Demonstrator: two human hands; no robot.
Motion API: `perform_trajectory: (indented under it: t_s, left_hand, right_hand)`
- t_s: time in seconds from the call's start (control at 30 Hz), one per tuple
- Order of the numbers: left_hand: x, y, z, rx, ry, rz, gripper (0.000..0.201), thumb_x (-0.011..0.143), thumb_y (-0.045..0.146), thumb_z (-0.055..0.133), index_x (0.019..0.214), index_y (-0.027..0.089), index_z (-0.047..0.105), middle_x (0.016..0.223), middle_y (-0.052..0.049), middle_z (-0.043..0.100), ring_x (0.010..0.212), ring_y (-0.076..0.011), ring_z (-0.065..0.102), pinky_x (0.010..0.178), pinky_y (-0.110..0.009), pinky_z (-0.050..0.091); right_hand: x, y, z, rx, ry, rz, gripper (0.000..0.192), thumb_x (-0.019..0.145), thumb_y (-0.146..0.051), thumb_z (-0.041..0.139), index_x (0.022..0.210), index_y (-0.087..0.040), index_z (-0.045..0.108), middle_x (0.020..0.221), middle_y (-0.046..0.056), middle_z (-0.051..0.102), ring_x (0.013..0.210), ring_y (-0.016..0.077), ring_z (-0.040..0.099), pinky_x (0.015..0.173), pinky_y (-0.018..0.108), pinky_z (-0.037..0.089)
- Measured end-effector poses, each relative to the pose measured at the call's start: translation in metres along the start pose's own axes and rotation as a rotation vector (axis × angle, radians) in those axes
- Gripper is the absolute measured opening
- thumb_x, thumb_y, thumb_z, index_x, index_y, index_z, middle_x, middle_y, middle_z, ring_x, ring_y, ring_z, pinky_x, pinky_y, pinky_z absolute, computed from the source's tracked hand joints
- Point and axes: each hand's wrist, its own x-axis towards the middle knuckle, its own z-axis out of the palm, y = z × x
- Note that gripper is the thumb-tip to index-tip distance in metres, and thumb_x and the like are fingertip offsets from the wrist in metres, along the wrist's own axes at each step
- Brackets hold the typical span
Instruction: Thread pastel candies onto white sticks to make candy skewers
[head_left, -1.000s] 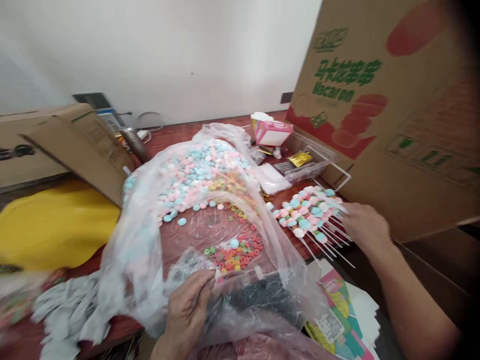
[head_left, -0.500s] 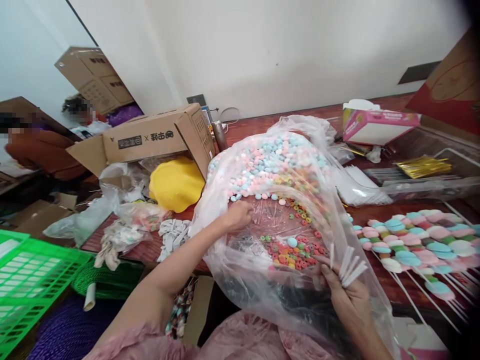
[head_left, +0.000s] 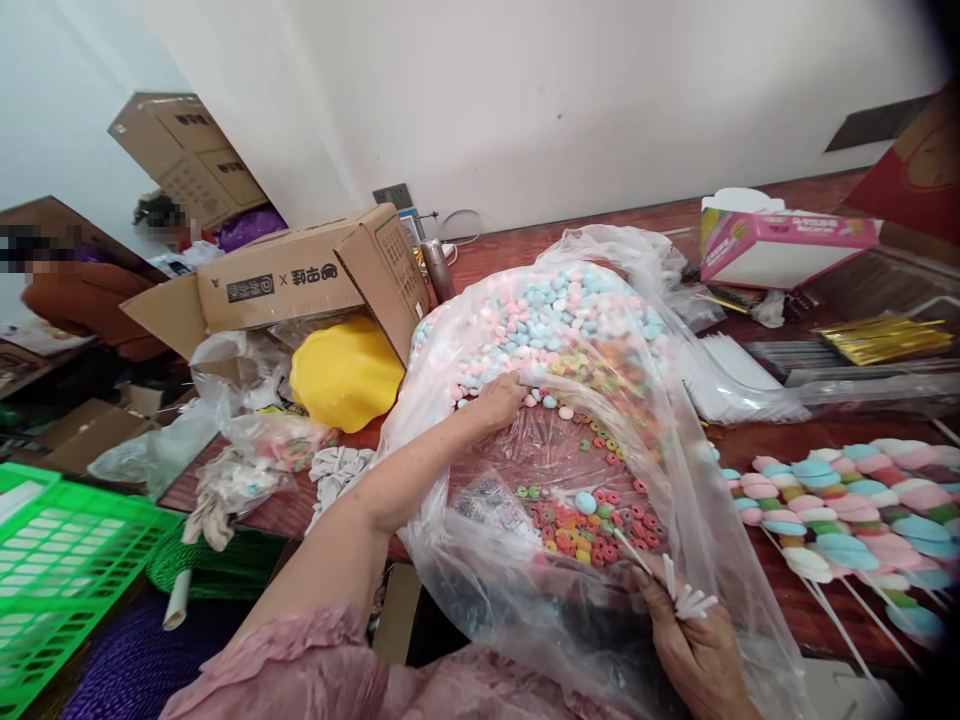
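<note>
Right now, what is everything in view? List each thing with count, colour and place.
plastic bag: one, clear, centre of table.
round sweets: many, pink, blue, white, far end of bag.
ring sweets: many, mixed colours, near end of bag.
finished skewers: several, pastel, right.
cardboard box: one, brown, left.
yellow thing: one, under the box.
pink carton: one, far right.
green crate: one, lower left.
left hand: in the bag, at the round sweets.
right hand: grip on white sticks.
</note>
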Motion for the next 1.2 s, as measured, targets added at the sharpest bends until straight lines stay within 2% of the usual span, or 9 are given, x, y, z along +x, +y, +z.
perform_trajectory:
  t_s: [0.13, 0.33, 0.47, 0.63, 0.7, 0.8, 0.9, 1.07, 1.2]
  left_hand:
    - [-0.001, -0.005, -0.003, -0.075, -0.016, -0.019, 0.018, 0.072, 0.008, 0.057, 0.079, 0.013, 0.073, 0.092, -0.009, 0.069, 0.091, -0.0224, 0.061, 0.087, -0.032, 0.051]
    - [-0.025, -0.001, -0.002, -0.170, -0.087, -0.070, 0.023, 0.085, 0.017, 0.052, 0.091, 0.012, 0.074, 0.069, -0.001, 0.068, 0.056, -0.0127, 0.057, 0.061, -0.024, 0.047]
    - [-0.043, 0.002, -0.002, -0.111, -0.091, -0.079, 0.019, 0.080, 0.014, 0.055, 0.070, 0.014, 0.071, 0.068, -0.002, 0.067, 0.065, -0.0149, 0.059, 0.069, -0.026, 0.047]
    - [-0.044, -0.018, -0.023, 0.004, 0.023, -0.182, 0.024, 0.084, 0.017, 0.050, 0.078, 0.014, 0.073, 0.084, -0.009, 0.072, 0.084, -0.0215, 0.062, 0.083, -0.032, 0.047]
    - [-0.043, -0.030, -0.029, 0.032, 0.025, -0.210, 0.023, 0.084, 0.016, 0.050, 0.077, 0.014, 0.072, 0.085, -0.010, 0.071, 0.086, -0.0226, 0.063, 0.085, -0.033, 0.048]
    - [-0.044, -0.039, -0.029, 0.043, -0.018, -0.188, 0.013, 0.078, 0.017, 0.060, 0.078, 0.016, 0.073, 0.093, -0.009, 0.072, 0.091, -0.0229, 0.063, 0.090, -0.032, 0.047]
    - [-0.045, -0.040, -0.024, 0.039, -0.029, -0.163, 0.014, 0.076, 0.013, 0.061, 0.081, 0.016, 0.073, 0.103, -0.010, 0.071, 0.098, -0.0230, 0.062, 0.096, -0.032, 0.046]
    - [-0.044, -0.035, -0.023, -0.003, 0.001, -0.157, 0.017, 0.077, 0.013, 0.055, 0.081, 0.014, 0.072, 0.085, -0.006, 0.069, 0.085, -0.0205, 0.061, 0.084, -0.031, 0.048]
    - [-0.048, -0.016, -0.017, -0.067, 0.009, -0.116, 0.017, 0.080, 0.021, 0.056, 0.081, 0.014, 0.072, 0.075, 0.000, 0.065, 0.077, -0.0170, 0.059, 0.070, -0.025, 0.045]
  right_hand:
    - [-0.005, 0.006, -0.001, -0.003, -0.037, -0.030, 0.028, 0.097, -0.033, 0.052, 0.103, -0.022, 0.077, 0.096, 0.005, 0.080, 0.085, 0.0238, 0.077, 0.082, 0.035, 0.064]
    - [-0.007, 0.008, -0.001, 0.007, -0.052, -0.109, 0.031, 0.094, -0.021, 0.052, 0.118, -0.026, 0.071, 0.107, 0.003, 0.079, 0.094, 0.0234, 0.077, 0.084, 0.035, 0.064]
    - [-0.009, 0.013, 0.000, -0.009, -0.047, -0.135, 0.036, 0.092, -0.020, 0.052, 0.123, -0.028, 0.069, 0.111, 0.002, 0.078, 0.096, 0.0242, 0.077, 0.087, 0.037, 0.064]
    - [-0.005, 0.008, -0.003, -0.015, -0.046, -0.112, 0.031, 0.093, -0.024, 0.052, 0.117, -0.026, 0.072, 0.106, 0.002, 0.079, 0.089, 0.0232, 0.077, 0.083, 0.035, 0.064]
    - [-0.004, 0.005, -0.003, -0.007, -0.039, -0.111, 0.029, 0.093, -0.025, 0.054, 0.115, -0.026, 0.072, 0.104, 0.001, 0.079, 0.086, 0.0224, 0.077, 0.082, 0.034, 0.064]
    - [-0.005, 0.007, -0.002, 0.004, -0.060, -0.093, 0.029, 0.093, -0.025, 0.054, 0.116, -0.027, 0.073, 0.106, 0.001, 0.079, 0.086, 0.0221, 0.077, 0.083, 0.034, 0.064]
    - [-0.009, 0.012, 0.000, 0.001, -0.080, -0.061, 0.031, 0.093, -0.026, 0.053, 0.117, -0.027, 0.073, 0.109, 0.002, 0.079, 0.088, 0.0235, 0.077, 0.084, 0.037, 0.064]
    - [-0.013, 0.017, 0.001, 0.017, -0.080, -0.067, 0.032, 0.092, -0.023, 0.052, 0.116, -0.028, 0.073, 0.110, 0.002, 0.078, 0.095, 0.0249, 0.076, 0.088, 0.039, 0.063]
    - [-0.013, 0.018, 0.002, 0.034, -0.074, -0.072, 0.035, 0.092, -0.022, 0.053, 0.120, -0.029, 0.072, 0.111, 0.001, 0.078, 0.099, 0.0247, 0.075, 0.089, 0.039, 0.063]
